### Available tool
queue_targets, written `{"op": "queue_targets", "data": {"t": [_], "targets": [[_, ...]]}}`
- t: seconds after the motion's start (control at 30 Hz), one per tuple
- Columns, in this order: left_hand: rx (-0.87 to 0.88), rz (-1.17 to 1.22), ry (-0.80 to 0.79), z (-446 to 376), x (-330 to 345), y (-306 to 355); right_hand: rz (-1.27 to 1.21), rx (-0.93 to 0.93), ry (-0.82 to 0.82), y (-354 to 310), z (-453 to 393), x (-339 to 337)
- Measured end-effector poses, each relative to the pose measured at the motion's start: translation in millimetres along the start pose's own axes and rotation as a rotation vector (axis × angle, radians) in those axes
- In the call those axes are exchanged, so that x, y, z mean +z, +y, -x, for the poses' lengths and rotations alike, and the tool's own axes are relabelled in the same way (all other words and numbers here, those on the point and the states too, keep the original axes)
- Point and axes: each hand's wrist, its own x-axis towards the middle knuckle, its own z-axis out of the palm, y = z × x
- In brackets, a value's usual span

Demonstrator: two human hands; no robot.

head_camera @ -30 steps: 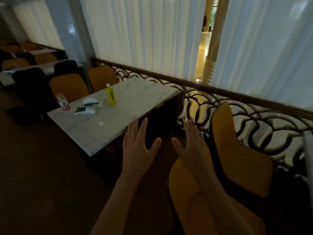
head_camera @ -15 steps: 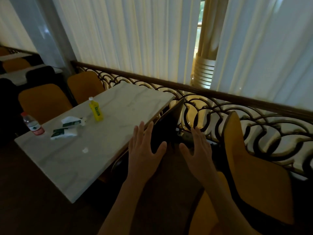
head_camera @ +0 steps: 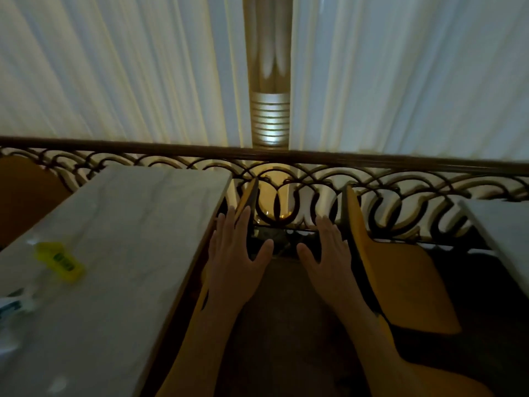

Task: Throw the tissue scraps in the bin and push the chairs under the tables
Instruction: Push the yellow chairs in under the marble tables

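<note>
At the far left edge of the frame, an orange chair back [head_camera: 25, 193] rises behind the white marble-patterned tabletop [head_camera: 137, 224] that fills the lower left. On that tabletop, near the left edge, a yellow plastic bottle [head_camera: 61, 260] lies blurred, and just below it, at the very edge of the frame, sits a white tissue packet with green print [head_camera: 13, 306]; a small pale scrap [head_camera: 57, 383], perhaps tissue, rests near the bottom left corner. No bin shows in this view.

Just right of the tabletop's long edge, the thin orange back of a tucked-in chair [head_camera: 247, 200] stands edge-on. The left hand [head_camera: 236, 256] is spread flat, fingers splayed and empty, its fingertips over that chair back; whether it touches the chair I cannot tell. Dark brown floor [head_camera: 286, 325] lies between the 2 forearms.

Right of centre, the right hand [head_camera: 329, 253] is likewise flat and splayed, holding nothing, just beside the upright back of a second orange chair [head_camera: 400, 282], whose seat points right toward a second white tabletop [head_camera: 503, 239] at the right edge. This chair is not under that table.

Across the upper half, a dark scrolled metal railing [head_camera: 286, 154] runs the frame's width, with pale pleated curtains [head_camera: 128, 67] behind and a ribbed cream column [head_camera: 269, 118] at top centre.
</note>
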Motion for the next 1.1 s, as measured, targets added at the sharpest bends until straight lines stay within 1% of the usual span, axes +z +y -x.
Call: {"op": "queue_targets", "data": {"t": [0.2, 0.33, 0.43, 0.53, 0.63, 0.73, 0.8, 0.93, 1.0, 1.1], "targets": [[0.035, 0.053, -0.074, -61.0, 44.0, -3.9, 0.026, 0.06, 0.032, 25.3, -54.0, 4.8], [0.112, 0.092, -0.169, -95.3, 91.6, 17.5, 0.023, 0.174, 0.123, 62.3, -76.1, -16.6], [0.185, 0.129, -0.252, -108.2, 134.6, 48.1, 0.026, 0.305, 0.196, 95.8, -74.0, -43.7], [0.278, 0.195, -0.398, -107.5, 178.4, 89.0, 0.056, 0.448, 0.304, 128.1, -52.1, -75.9], [0.415, 0.272, -0.556, -97.6, 219.4, 135.2, 0.061, 0.609, 0.433, 152.8, -18.4, -112.6], [0.524, 0.344, -0.732, -76.8, 257.3, 179.8, 0.108, 0.767, 0.592, 166.7, 23.7, -143.7], [0.632, 0.358, -0.832, -59.0, 274.7, 204.1, 0.142, 0.892, 0.688, 171.2, 53.8, -159.4], [0.87, 0.367, -1.0, -25.3, 292.6, 235.5, 0.21, 1.138, 0.852, 159.8, 108.9, -168.2], [0.958, 0.407, -1.082, -13.8, 294.3, 244.3, 0.224, 1.206, 0.951, 146.3, 127.1, -165.2], [1.048, 0.449, -1.187, 1.1, 288.8, 248.2, 0.224, 1.31, 1.054, 123.1, 145.9, -152.6]]}}
